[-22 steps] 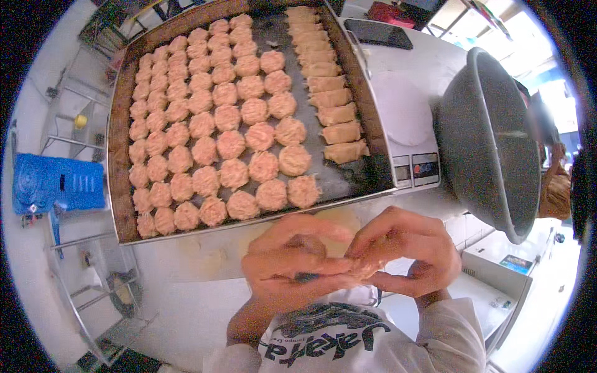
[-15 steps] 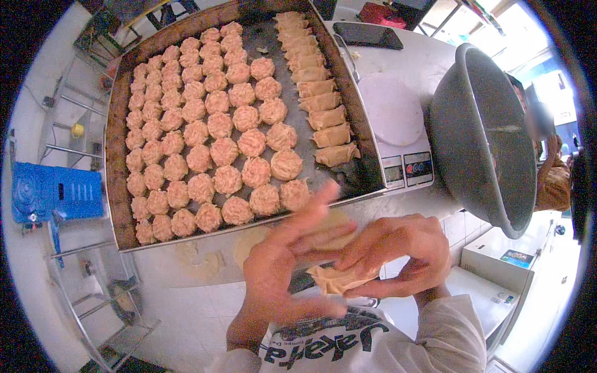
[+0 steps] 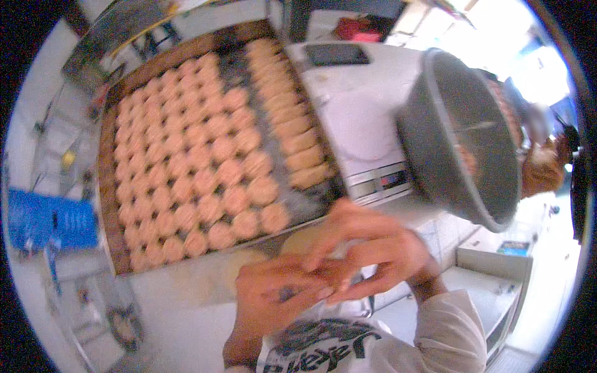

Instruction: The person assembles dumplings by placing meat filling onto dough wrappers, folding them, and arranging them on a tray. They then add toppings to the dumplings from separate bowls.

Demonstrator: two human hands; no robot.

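White shirt bearing large dark lettering, under two bare hands that meet beside a full metal tray.
A dark-and-red label fronts the kitchen scale, and a bluish sticker marks a white appliance; blur smears their print. Grey basin stands right of the scale, black phone beyond it. Round dumplings fill the tray's left, folded dumplings its right. Left hand and right hand curl, fingertips together; whether they grasp anything, I cannot tell.
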